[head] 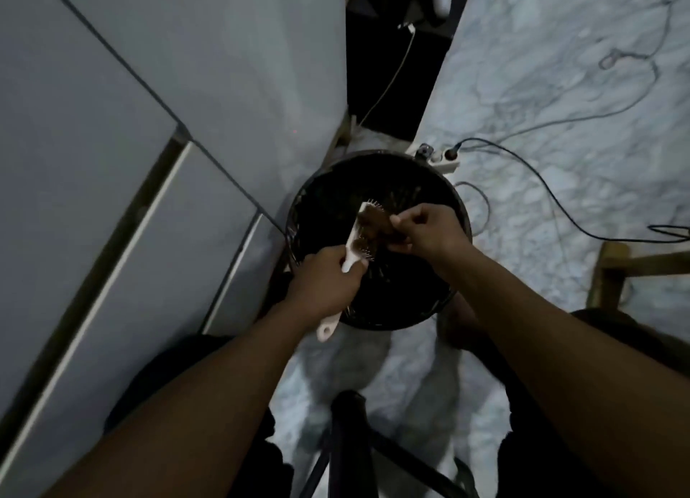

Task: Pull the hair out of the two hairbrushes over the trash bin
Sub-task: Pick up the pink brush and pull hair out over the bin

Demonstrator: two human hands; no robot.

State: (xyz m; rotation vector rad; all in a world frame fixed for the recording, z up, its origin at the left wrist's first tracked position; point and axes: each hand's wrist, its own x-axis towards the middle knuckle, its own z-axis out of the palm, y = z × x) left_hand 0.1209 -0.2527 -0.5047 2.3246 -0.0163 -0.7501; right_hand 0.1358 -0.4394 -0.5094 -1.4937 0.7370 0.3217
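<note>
A white hairbrush [354, 232] is held over the round black trash bin [451, 195]. My left hand [325, 284] grips its handle, whose end [328, 329] sticks out below my fist. The bristle face points right and carries a mat of brown hair [377, 223]. My right hand [429, 230] is pinched on that hair at the brush head. A second hairbrush is not visible. The inside of the bin is dark.
A grey cabinet [130, 199] stands close on the left, touching the bin. A white power strip [440, 159] and several cables [552, 195] lie on the marble floor beyond. A wooden stool leg [612, 270] is at right, a black stand [351, 423] below.
</note>
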